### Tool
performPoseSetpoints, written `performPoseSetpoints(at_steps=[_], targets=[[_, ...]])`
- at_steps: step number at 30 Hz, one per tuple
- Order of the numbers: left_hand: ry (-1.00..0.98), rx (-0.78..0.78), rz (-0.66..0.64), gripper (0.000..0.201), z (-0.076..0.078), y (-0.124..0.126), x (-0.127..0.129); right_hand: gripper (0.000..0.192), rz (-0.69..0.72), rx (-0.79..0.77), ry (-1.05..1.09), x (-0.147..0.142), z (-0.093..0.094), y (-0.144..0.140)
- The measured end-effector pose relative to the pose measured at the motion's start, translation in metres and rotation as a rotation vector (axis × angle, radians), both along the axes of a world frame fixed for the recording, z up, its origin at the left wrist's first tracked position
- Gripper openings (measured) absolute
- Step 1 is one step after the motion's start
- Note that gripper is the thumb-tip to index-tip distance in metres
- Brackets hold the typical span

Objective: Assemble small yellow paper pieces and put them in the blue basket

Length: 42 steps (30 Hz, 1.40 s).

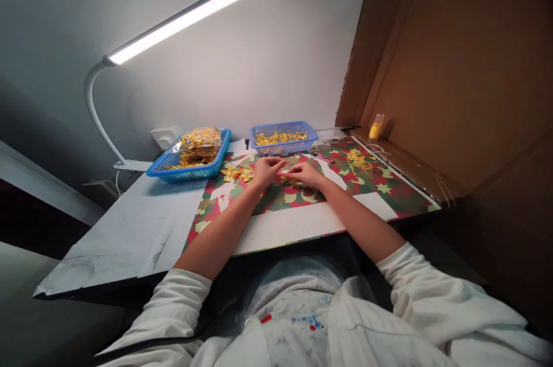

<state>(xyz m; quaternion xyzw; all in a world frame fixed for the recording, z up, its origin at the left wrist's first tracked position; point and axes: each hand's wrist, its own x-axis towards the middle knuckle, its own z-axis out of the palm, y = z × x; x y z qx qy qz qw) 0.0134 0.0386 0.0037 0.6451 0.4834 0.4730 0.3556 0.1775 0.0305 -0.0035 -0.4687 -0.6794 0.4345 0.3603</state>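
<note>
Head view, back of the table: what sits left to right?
Lamp base → wall socket → blue basket of bagged yellow pieces → blue basket of loose yellow pieces → small yellow bottle by the cardboard wall. In front of the baskets, left hand and right hand.

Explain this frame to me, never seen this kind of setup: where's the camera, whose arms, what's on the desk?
There is no machine here. One camera sits on a person's head and looks forward and down, so the two bare arms in white pushed-up sleeves are that person's own. The left hand and right hand meet over a red-and-green patterned mat, fingers working a small yellow piece too small to make out. A loose pile of yellow pieces lies beside the left hand. Behind stand two blue plastic baskets of yellow bits, a white bar desk lamp, and a small yellow bottle against brown cardboard.
</note>
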Motion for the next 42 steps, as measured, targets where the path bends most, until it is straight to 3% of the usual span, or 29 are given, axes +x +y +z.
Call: performPoseSetpoints(at_steps=[12, 21, 31, 42], targets=[[-0.037, 0.12, 0.111, 0.03, -0.004, 0.011, -0.003, 0.018, -0.049, 0.134, -0.158, 0.0, -0.006, 0.002], [-0.053, 0.123, 0.079, 0.035, -0.002, 0.008, -0.002, 0.012, -0.119, 0.249, -0.259, -0.002, -0.002, -0.001], [-0.144, 0.103, 0.008, 0.039, 0.003, 0.004, 0.003, 0.011, -0.12, 0.213, -0.239, -0.005, -0.004, 0.007], [-0.209, 0.124, 0.062, 0.038, 0.002, 0.01, 0.002, 0.009, -0.099, 0.22, -0.316, -0.006, -0.001, 0.01]])
